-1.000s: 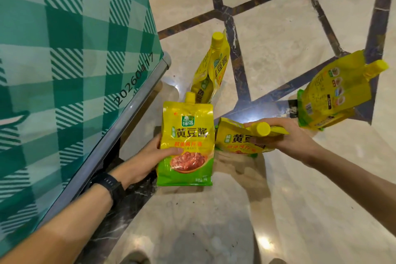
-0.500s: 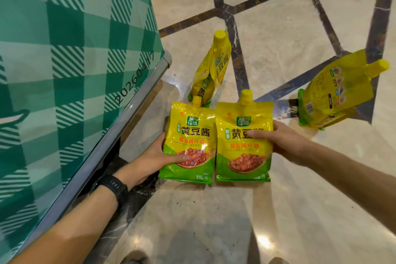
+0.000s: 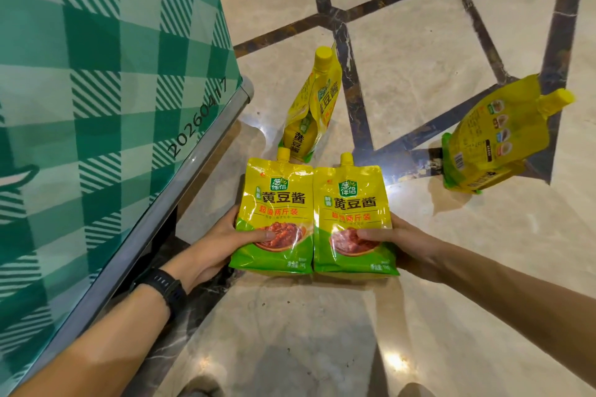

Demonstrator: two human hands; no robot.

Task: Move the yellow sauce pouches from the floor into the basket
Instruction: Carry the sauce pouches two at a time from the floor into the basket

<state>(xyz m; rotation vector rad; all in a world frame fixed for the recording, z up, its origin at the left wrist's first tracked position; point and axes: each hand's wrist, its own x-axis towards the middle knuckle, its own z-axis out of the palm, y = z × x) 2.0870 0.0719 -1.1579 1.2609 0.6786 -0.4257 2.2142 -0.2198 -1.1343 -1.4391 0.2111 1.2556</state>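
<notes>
I hold two yellow sauce pouches upright, side by side, fronts facing me. My left hand (image 3: 222, 245) grips the left pouch (image 3: 275, 203) by its lower left edge, thumb on the front. My right hand (image 3: 403, 243) grips the right pouch (image 3: 350, 209) by its lower right edge. A third pouch (image 3: 311, 106) stands on the floor just behind them, seen edge-on. A fourth pouch (image 3: 490, 138) stands on the floor to the right, back side showing, spout pointing right. No basket is recognisable in view.
A table with a green checked cloth (image 3: 96, 90) and a metal edge rail (image 3: 180, 190) fills the left side, close to my left arm. The floor is glossy beige marble with dark inlaid stripes (image 3: 351, 80). My shoe tips show at the bottom edge.
My right hand turned its pouch from lying sideways to upright and brought it next to the left pouch. Both pouches now sit level, and my grips have slid lower.
</notes>
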